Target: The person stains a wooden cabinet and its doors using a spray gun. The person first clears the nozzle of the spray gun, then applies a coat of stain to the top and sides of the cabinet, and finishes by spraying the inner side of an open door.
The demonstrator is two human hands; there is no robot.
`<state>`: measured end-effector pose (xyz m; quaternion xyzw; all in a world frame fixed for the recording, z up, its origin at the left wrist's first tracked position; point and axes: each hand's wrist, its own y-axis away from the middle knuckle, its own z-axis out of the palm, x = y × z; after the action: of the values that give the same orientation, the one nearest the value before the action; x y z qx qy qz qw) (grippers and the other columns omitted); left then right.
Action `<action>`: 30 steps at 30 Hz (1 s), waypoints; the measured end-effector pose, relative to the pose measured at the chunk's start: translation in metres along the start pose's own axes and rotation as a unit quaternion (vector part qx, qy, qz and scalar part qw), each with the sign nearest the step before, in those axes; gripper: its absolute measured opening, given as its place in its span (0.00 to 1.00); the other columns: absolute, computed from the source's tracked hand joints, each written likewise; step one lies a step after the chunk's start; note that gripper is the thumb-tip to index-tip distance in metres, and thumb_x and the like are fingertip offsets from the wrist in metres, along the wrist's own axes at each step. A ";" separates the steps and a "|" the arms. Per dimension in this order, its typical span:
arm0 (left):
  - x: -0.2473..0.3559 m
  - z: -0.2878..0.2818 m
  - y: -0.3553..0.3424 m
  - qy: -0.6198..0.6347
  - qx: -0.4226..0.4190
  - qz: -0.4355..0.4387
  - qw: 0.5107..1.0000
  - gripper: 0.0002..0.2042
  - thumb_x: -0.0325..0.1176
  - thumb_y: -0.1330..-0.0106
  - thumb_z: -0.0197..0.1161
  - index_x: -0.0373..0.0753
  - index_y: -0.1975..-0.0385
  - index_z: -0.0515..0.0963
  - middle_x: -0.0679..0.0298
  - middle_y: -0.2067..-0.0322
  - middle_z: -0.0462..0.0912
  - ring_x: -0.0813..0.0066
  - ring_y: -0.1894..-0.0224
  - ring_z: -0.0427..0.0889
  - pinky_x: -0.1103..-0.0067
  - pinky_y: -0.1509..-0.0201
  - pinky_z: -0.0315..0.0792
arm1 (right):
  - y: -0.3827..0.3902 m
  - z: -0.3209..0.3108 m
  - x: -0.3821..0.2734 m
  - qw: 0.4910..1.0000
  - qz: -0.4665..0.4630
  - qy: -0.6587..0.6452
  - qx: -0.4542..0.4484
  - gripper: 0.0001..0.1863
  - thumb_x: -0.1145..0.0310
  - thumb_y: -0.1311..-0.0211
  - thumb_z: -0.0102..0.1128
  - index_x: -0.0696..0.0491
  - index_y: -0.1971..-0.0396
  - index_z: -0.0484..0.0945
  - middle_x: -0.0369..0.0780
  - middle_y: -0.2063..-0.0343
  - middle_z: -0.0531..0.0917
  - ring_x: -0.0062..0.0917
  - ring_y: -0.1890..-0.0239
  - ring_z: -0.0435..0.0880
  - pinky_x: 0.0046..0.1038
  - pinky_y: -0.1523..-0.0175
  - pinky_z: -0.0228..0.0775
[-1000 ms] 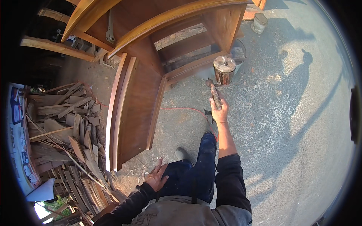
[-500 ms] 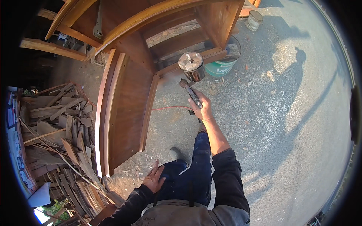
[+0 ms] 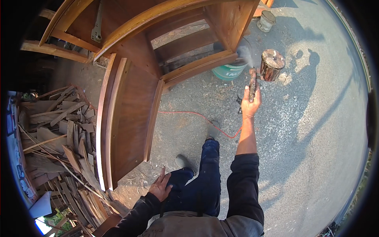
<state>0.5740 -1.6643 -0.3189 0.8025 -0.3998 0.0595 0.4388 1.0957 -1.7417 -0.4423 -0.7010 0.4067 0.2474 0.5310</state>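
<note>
My right hand (image 3: 251,103) is closed around the handle of a paint spray gun (image 3: 252,83), held out ahead of me above the ground. Its stained metal paint cup (image 3: 272,65) hangs beside the gun's head, and a pale mist shows at the nozzle. To the left stands a brown wooden furniture piece (image 3: 134,114) with a curved upper edge and open slatted section; the gun is to the right of it, apart from it. My left hand (image 3: 160,187) rests by my left thigh with fingers spread, holding nothing.
A red hose (image 3: 189,112) runs across the ground in front of my feet. A green bucket (image 3: 229,72) stands by the furniture's right end, with a small dirty can (image 3: 266,21) farther off. Scrap wood (image 3: 59,130) is heaped on the left.
My right hand has swung the spray gun to the right, away from the furniture. Mist now shows at its nozzle, and more red hose is visible. My left hand has stayed put.
</note>
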 end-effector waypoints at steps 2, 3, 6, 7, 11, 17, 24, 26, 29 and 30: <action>-0.004 0.003 0.001 -0.005 -0.008 -0.002 1.000 0.31 0.40 0.32 0.63 0.37 0.31 0.66 0.47 0.22 0.43 0.42 0.33 0.72 0.60 0.35 0.73 | 0.010 -0.002 0.009 1.000 0.019 0.003 -0.005 0.20 0.73 0.37 0.69 0.62 0.46 0.79 0.50 0.54 0.87 0.40 0.55 0.88 0.36 0.51 0.79; -0.007 0.004 0.001 -0.005 -0.003 0.003 1.000 0.30 0.39 0.32 0.63 0.37 0.31 0.66 0.47 0.22 0.43 0.42 0.33 0.71 0.60 0.35 0.73 | 0.017 -0.003 0.013 0.999 0.035 0.006 -0.008 0.20 0.73 0.37 0.69 0.62 0.46 0.79 0.50 0.54 0.87 0.39 0.54 0.88 0.36 0.51 0.79; -0.015 0.012 -0.001 -0.009 -0.005 0.004 1.000 0.31 0.39 0.31 0.63 0.37 0.31 0.65 0.46 0.22 0.43 0.42 0.32 0.71 0.60 0.34 0.72 | 0.047 0.005 0.013 0.995 0.072 -0.046 -0.055 0.20 0.71 0.37 0.69 0.60 0.46 0.80 0.49 0.56 0.87 0.38 0.56 0.89 0.35 0.52 0.79; -0.018 0.013 -0.001 -0.014 -0.009 0.002 1.000 0.31 0.39 0.31 0.63 0.37 0.30 0.65 0.46 0.22 0.42 0.42 0.32 0.70 0.60 0.33 0.72 | 0.057 0.011 0.008 0.989 0.092 -0.071 -0.088 0.20 0.71 0.37 0.70 0.59 0.46 0.80 0.48 0.56 0.87 0.38 0.57 0.89 0.35 0.52 0.79; -0.025 0.018 0.001 -0.006 -0.039 -0.023 0.999 0.31 0.39 0.31 0.63 0.37 0.30 0.64 0.44 0.22 0.42 0.40 0.32 0.69 0.60 0.32 0.71 | 0.099 0.033 -0.015 0.981 0.057 -0.107 -0.149 0.21 0.71 0.40 0.71 0.59 0.47 0.80 0.49 0.57 0.87 0.40 0.55 0.89 0.34 0.50 0.80; -0.027 0.017 -0.002 -0.009 -0.055 -0.045 0.997 0.31 0.39 0.31 0.63 0.37 0.30 0.64 0.43 0.23 0.42 0.38 0.32 0.69 0.59 0.32 0.71 | 0.148 0.060 -0.053 0.929 0.116 -0.211 -0.280 0.21 0.71 0.41 0.70 0.60 0.48 0.80 0.50 0.57 0.87 0.42 0.54 0.89 0.34 0.50 0.80; -0.032 0.029 -0.010 -0.009 -0.044 -0.023 0.999 0.31 0.38 0.32 0.63 0.36 0.30 0.64 0.41 0.24 0.47 0.40 0.32 0.70 0.61 0.32 0.71 | 0.169 0.072 -0.064 0.900 0.075 -0.232 -0.361 0.22 0.70 0.41 0.70 0.57 0.46 0.79 0.48 0.61 0.86 0.38 0.61 0.88 0.33 0.56 0.79; -0.032 0.031 -0.012 -0.010 -0.044 -0.016 0.999 0.31 0.38 0.32 0.63 0.36 0.30 0.64 0.41 0.24 0.47 0.40 0.32 0.70 0.61 0.32 0.71 | 0.165 0.069 -0.055 0.901 0.079 -0.230 -0.358 0.22 0.70 0.41 0.70 0.57 0.47 0.79 0.49 0.61 0.85 0.38 0.61 0.88 0.33 0.55 0.79; -0.031 0.034 -0.015 0.001 -0.044 -0.021 0.999 0.31 0.39 0.31 0.63 0.37 0.30 0.65 0.42 0.23 0.45 0.38 0.33 0.70 0.59 0.33 0.72 | 0.145 0.060 -0.031 0.937 0.048 -0.181 -0.296 0.22 0.72 0.42 0.70 0.58 0.47 0.79 0.49 0.59 0.85 0.39 0.59 0.88 0.34 0.54 0.78; -0.032 0.034 -0.016 -0.004 -0.045 -0.019 0.999 0.31 0.39 0.31 0.63 0.37 0.30 0.65 0.42 0.23 0.45 0.39 0.33 0.70 0.60 0.33 0.71 | 0.135 0.055 -0.023 0.952 0.056 -0.159 -0.257 0.22 0.73 0.42 0.70 0.58 0.47 0.79 0.49 0.59 0.85 0.40 0.59 0.88 0.35 0.54 0.79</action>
<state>0.5549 -1.6661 -0.3640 0.7897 -0.3885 0.0295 0.4738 0.9758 -1.6969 -0.5149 -0.7414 0.2787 0.4808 0.3761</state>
